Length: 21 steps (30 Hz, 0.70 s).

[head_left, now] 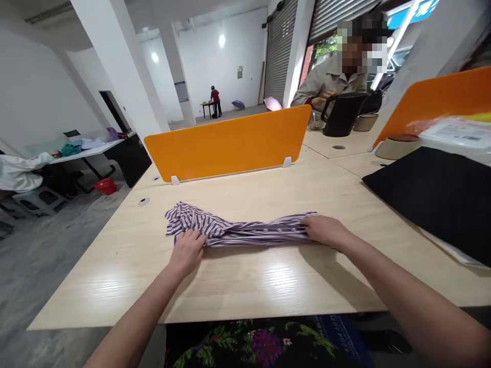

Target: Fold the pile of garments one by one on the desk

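While both arms reach forward over the pale desk [245, 299], it's the striped cloth [249, 235] that gets all the attention, stretched sideways across the middle of the top! Over at its left end, the left hand [188, 250] sits with fingers bent onto the near edge; the thumb is tucked out of sight, so whether it pinches or merely presses, I cannot tell. Across at the other end, the right hand [326, 231] has its fingers closed on the fabric, gripping the tip. Between them runs a long, narrow band of gathered folds, a row of small pale dots along it, and look at that crumpled bunch spreading out just above the left hand!

Beyond the cloth stands an orange screen [230, 145], upright on two white clips, with a cable hole [143, 201] near the desk's left side. Out to the right, well clear of the right hand, lies a flat black sheet [429, 194], a white packet [456, 134] just behind it. Past the screen's right end there's a dark jug [343, 115], and behind that a co-worker [326, 76] in a light jacket, hands raised near the chest. Down on the floor at left, a red bucket [105, 186]!
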Each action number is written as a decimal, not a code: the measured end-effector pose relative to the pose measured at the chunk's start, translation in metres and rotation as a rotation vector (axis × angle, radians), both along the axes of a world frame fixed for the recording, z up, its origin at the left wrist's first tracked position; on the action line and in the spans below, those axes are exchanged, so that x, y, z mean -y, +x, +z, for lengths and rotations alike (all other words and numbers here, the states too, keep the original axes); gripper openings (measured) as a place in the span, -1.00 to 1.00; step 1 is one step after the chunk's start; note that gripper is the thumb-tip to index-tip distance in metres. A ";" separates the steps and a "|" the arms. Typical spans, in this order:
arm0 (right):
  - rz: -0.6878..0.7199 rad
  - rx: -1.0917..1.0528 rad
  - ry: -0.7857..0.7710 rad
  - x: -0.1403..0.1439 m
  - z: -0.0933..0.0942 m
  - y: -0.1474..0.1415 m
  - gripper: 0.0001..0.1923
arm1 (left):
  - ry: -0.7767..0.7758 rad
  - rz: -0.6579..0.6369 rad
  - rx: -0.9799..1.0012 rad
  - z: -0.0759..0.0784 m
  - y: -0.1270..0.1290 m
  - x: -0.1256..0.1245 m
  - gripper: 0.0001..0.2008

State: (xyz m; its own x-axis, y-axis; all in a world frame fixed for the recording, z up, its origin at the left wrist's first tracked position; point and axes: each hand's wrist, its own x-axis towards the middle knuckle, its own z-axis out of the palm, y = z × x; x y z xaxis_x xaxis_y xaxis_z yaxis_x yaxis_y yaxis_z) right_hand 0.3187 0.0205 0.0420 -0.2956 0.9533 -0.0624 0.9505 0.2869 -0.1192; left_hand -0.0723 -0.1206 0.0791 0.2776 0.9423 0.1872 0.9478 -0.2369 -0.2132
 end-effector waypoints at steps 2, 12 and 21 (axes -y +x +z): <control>-0.077 0.122 -0.066 -0.004 0.007 0.012 -0.75 | 0.016 -0.036 0.047 0.004 -0.013 0.030 -0.82; 0.671 -0.235 0.050 0.061 0.023 -0.179 -0.49 | 0.062 -0.071 0.173 -0.051 -0.028 0.090 -0.62; 0.114 -0.533 0.176 -0.054 0.045 -0.181 -0.76 | 0.098 -0.017 0.120 -0.066 -0.037 0.101 -0.64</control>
